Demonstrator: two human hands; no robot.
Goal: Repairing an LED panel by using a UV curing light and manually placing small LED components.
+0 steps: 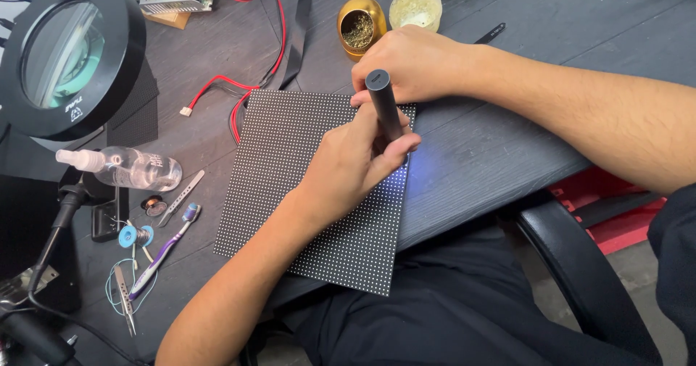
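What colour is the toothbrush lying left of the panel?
Purple and white toothbrush, seen in the head view.

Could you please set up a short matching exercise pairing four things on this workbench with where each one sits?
Things:
1. dark cylindrical tool
2. toothbrush
3. gold holder
4. magnifier lamp

Places:
A. top left corner of the bench
B. gripped in the left hand over the dotted panel
C. just beyond the right hand
D. lying left of the panel, beside the tweezers

Pairs: 1-B, 2-D, 3-C, 4-A
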